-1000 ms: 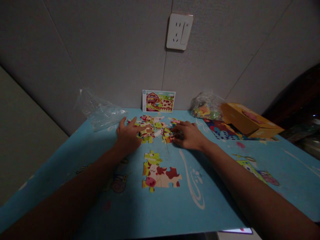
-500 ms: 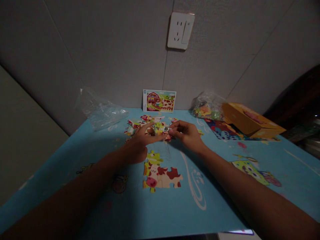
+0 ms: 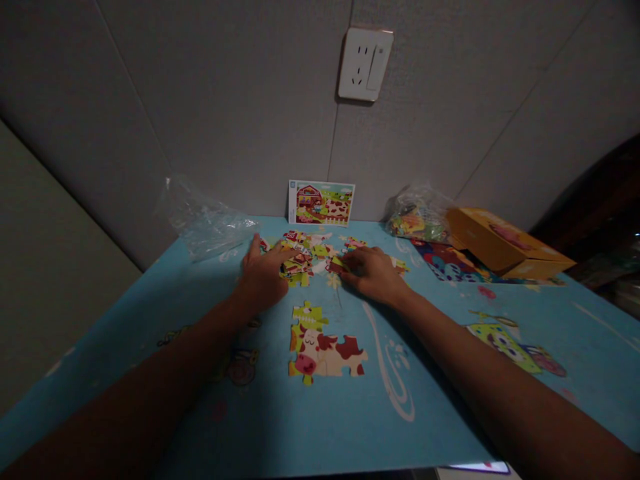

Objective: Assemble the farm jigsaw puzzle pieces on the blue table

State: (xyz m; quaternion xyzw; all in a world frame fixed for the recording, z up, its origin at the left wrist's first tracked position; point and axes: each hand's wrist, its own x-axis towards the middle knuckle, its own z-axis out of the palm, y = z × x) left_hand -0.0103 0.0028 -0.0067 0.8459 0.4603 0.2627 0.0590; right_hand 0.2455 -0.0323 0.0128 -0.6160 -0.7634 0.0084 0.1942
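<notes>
Head view: the left hand [image 3: 263, 280] lies palm down and open on the desk [image 3: 440, 407], fingers spread over the left edge of the loose pieces [image 3: 307, 252]. It grips nothing. Flat like that, it seems to pin or spread the heap rather than pick from it.

The right hand [image 3: 374, 273] is half closed at the heap's right edge, with its fingertips on a green and red piece [image 3: 339, 265]. I cannot tell whether it pinches that piece or only presses on it.

The pieces lie scattered between the two hands, near the wall. A joined cow part [image 3: 325, 350] sits nearer the person and apart from the heap, probably to keep it clear of the loose ones.

A picture card [image 3: 321, 203] leans upright against the wall behind the heap, facing the person, likely so it can be read at a glance.

An empty-looking clear bag [image 3: 205, 223] lies at the far left. A filled bag [image 3: 415, 220] and a yellow box [image 3: 500, 243] sit at the far right, well out of the hands' way.
</notes>
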